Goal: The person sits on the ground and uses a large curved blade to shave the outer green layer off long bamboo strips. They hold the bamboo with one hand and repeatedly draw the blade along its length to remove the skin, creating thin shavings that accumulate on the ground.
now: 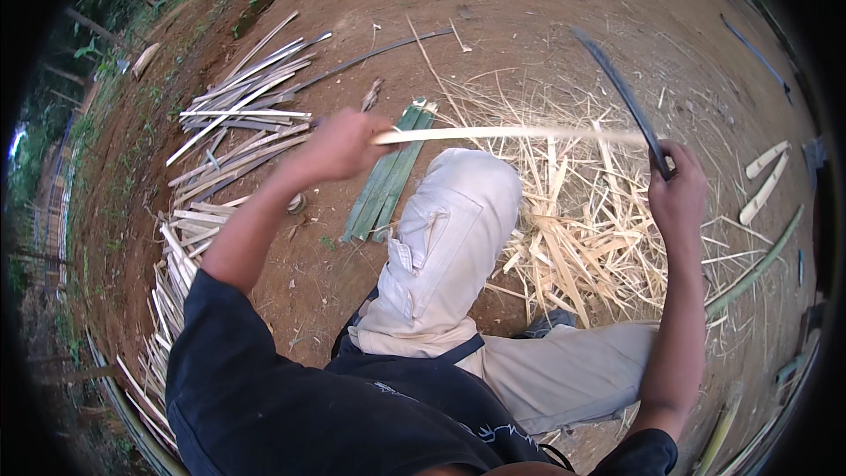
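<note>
My left hand (pixel 345 146) is closed on one end of a pale bamboo strip (pixel 493 132), which stretches to the right above my raised knee. Its far end is blurred and lies close to the blade of a long dark machete (pixel 622 92); whether they touch I cannot tell. The machete's handle is wrapped in my right hand (pixel 679 189), and the blade points up and away, leaning left. Beneath the strip, a heap of pale bamboo shavings (pixel 573 238) covers the ground beside my leg.
Several green bamboo slats (pixel 388 178) lie left of my knee. Farther left, many split strips (pixel 242 110) are piled in a long row. Short pale pieces (pixel 765 183) and a green bamboo pole (pixel 756 271) rest on the brown dirt at the right.
</note>
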The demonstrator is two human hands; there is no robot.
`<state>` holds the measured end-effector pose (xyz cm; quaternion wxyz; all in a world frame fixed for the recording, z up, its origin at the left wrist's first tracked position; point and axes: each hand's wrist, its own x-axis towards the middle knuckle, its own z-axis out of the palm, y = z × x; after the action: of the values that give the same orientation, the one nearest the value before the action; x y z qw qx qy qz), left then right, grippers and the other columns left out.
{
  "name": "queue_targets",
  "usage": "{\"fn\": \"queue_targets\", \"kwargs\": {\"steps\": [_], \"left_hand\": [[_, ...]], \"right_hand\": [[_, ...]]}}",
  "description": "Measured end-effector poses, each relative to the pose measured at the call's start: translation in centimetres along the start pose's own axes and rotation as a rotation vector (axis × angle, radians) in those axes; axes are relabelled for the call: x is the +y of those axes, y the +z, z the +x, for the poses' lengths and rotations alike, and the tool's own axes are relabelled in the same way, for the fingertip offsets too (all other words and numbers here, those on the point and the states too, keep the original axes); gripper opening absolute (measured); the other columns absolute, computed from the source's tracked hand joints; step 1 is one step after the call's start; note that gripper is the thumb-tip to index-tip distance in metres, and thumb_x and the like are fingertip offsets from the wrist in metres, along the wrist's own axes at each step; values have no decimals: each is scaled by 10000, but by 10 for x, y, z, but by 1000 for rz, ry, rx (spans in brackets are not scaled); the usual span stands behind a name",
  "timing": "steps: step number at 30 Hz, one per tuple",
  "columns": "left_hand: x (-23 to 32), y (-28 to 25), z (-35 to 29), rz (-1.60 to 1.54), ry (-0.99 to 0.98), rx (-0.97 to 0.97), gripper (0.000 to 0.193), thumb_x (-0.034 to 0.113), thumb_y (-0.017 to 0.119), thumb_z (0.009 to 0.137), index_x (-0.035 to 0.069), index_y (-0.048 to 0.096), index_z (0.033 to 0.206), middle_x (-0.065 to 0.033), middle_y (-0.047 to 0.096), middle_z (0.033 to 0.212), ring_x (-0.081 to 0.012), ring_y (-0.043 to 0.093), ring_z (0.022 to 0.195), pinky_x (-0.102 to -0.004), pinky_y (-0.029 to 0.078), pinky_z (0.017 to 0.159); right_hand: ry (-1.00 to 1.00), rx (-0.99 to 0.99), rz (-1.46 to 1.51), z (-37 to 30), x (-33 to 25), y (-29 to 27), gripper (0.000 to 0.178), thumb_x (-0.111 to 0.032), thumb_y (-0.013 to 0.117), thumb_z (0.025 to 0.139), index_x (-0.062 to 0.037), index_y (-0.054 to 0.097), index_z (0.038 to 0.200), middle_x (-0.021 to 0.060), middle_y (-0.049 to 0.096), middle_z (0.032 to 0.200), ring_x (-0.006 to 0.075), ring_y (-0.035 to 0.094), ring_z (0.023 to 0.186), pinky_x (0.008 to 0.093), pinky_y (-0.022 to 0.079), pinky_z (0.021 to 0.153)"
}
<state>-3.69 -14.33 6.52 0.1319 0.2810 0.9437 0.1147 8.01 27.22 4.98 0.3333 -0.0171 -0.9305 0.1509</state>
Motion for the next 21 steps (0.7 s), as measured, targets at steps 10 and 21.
{"fn": "queue_targets", "kwargs": {"steps": [10,21], "left_hand": [[121,71,-5,-1400,-197,-90,270,313,420,1024,92,443,870,54,353,653,-25,256,471,-220,229,413],[173,107,5,-735,26,421,120,38,511,885,-59,579,867,-272,590,784,-465,574,779,-492,442,675]], "right_hand": [[81,-376,62,-21,-85,1,202,-205,645,845,-70,508,908,140,627,758,342,628,649,467,485,597],[-165,-447,31,-44,-96,20,71,-102,527,831,-37,501,847,142,629,695,301,650,551,407,507,474]]}}
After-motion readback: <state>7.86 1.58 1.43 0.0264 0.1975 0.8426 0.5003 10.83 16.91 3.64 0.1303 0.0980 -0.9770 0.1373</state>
